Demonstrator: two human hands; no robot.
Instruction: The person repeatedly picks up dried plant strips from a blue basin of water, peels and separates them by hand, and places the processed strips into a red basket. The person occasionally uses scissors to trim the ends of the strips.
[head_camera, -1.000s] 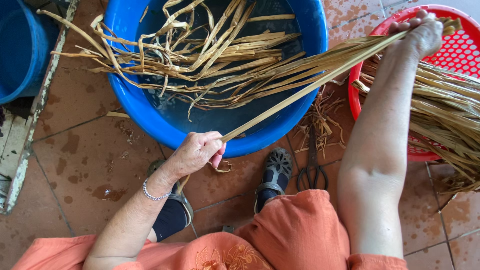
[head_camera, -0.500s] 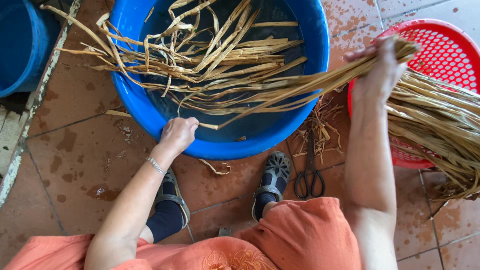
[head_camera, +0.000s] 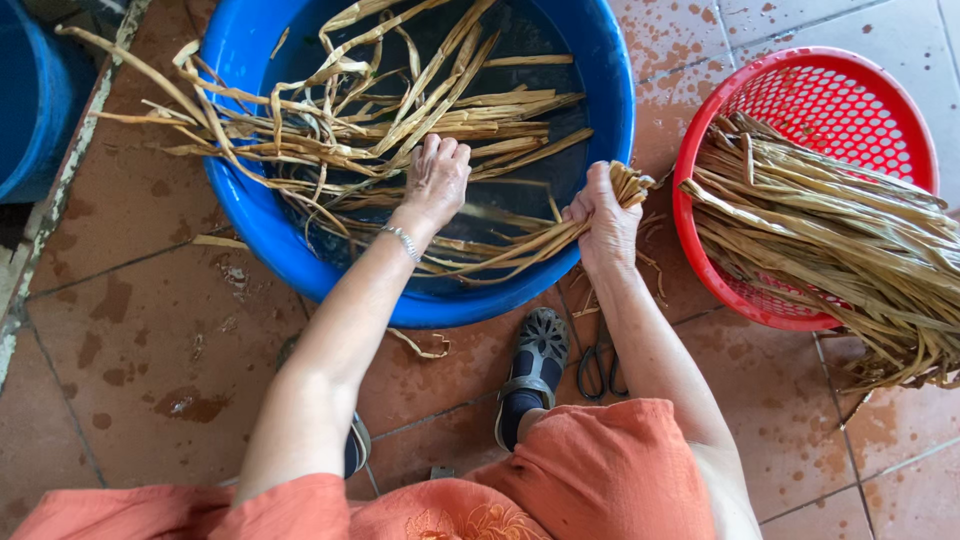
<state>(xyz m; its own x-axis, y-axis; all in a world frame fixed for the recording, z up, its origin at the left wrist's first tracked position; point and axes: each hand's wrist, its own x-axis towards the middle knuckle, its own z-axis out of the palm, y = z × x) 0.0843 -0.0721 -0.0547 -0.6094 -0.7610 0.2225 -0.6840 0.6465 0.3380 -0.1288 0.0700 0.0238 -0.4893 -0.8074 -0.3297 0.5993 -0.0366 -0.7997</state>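
Note:
A big blue basin (head_camera: 260, 230) holds dark water and several long tan dried plant strips (head_camera: 430, 120). My left hand (head_camera: 435, 178) reaches into the basin, fingers curled down over the wet strips. My right hand (head_camera: 603, 222) grips the end of a bundle of strips (head_camera: 520, 245) at the basin's right rim, with the rest of the bundle lying down into the water. A red perforated basket (head_camera: 800, 90) to the right is piled with more dry strips (head_camera: 830, 240).
Scissors (head_camera: 600, 365) lie on the wet tiled floor by my sandalled foot (head_camera: 535, 355). A loose strip scrap (head_camera: 425, 347) lies below the basin. Another blue container (head_camera: 40, 110) stands at the left edge. My orange-clothed knees fill the bottom.
My right hand swung the bundle from over the red basket down into the blue basin. My left hand moved from the basin's near rim into the basin onto the strips.

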